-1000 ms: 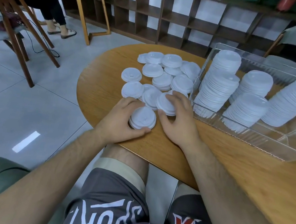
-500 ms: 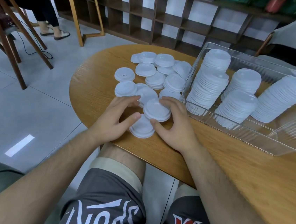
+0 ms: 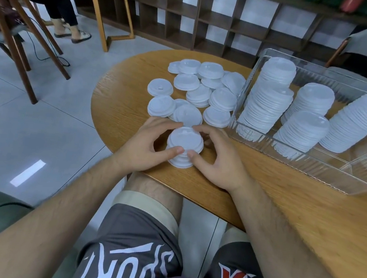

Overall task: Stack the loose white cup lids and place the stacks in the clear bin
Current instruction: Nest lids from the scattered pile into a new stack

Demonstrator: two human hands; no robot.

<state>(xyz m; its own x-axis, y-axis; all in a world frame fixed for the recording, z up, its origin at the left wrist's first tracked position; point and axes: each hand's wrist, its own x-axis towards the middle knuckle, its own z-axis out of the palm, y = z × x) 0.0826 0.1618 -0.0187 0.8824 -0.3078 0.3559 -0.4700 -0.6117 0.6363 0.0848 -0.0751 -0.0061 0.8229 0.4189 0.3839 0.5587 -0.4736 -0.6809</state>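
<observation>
One clear bin [image 3: 311,166] stands on the worktop [image 3: 284,206]. Inside the bin I count five stacks of white lids [image 3: 270,102]. Left of the bin lie about thirteen loose lids and low piles [image 3: 223,97], some partly hidden. Also left of the bin, nearer the person, is one small stack [image 3: 186,139].

Bare worktop [image 3: 294,214] open along the near right edge, loose lids [image 3: 202,91] crowding the far side, clear bin [image 3: 289,160] wall blocking the right, its near right corner seemingly free of lid stacks [image 3: 303,131].
</observation>
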